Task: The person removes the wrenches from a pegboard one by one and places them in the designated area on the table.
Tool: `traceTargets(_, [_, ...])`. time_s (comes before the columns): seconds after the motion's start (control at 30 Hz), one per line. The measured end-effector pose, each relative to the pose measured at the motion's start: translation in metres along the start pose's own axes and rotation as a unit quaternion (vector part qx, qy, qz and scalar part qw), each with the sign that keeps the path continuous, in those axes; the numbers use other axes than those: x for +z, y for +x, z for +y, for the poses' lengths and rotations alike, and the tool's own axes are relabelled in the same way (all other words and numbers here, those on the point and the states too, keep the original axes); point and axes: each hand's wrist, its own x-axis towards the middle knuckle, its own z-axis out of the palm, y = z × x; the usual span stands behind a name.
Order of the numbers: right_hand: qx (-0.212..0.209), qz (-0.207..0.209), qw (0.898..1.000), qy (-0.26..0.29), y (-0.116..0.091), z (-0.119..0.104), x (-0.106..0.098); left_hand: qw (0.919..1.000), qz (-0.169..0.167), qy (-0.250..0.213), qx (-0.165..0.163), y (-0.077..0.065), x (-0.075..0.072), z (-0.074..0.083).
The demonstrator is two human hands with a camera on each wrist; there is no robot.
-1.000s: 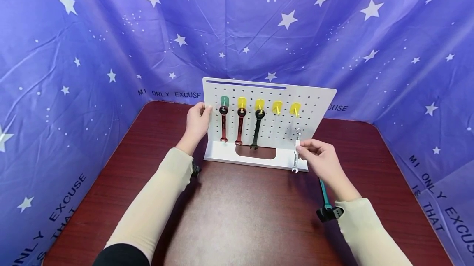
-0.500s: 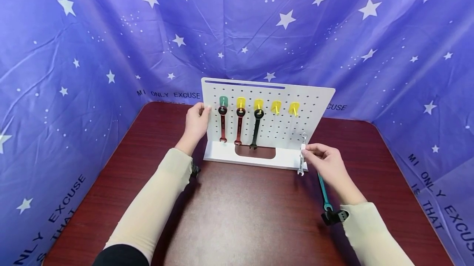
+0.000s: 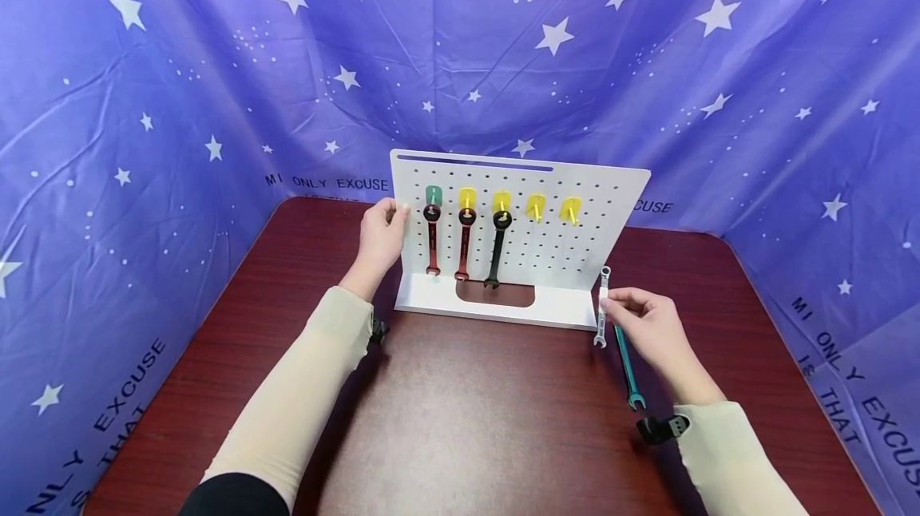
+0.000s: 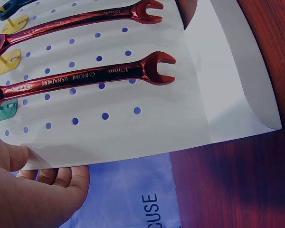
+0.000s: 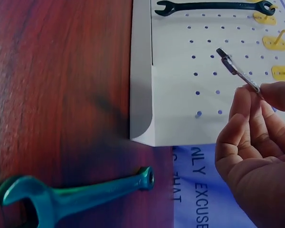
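My left hand grips the left edge of a white pegboard, thumb in front and fingers behind in the left wrist view. Between thumb and fingers, my right hand pinches a small silver wrench, roughly upright beside the board's lower right corner. A teal wrench lies on the table, just left of the right forearm. Two red wrenches and a black wrench hang from the board's left hooks. The silver wrench's far end is hidden by fingers in the right wrist view.
Two yellow hooks on the board's right side bear no wrench. The board's base stands on a dark red wooden table. A purple curtain with white stars surrounds the table at the back and sides.
My right hand has moved right and slightly toward me with the silver wrench, from in front of the board to past its lower right corner. The left hand stays on the edge.
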Motion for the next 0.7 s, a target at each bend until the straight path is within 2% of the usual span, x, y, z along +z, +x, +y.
traceTargets(0.2, [-0.001,0.003,1.000,-0.025,-0.002,0.010,-0.006,1.0000,0.001,0.004,0.001,0.001,0.000,0.000])
traceTargets(0.7, [0.036,-0.011,0.996,-0.076,-0.008,0.021,-0.022,1.0000,0.002,0.000,0.001,0.001,-0.001,0.000])
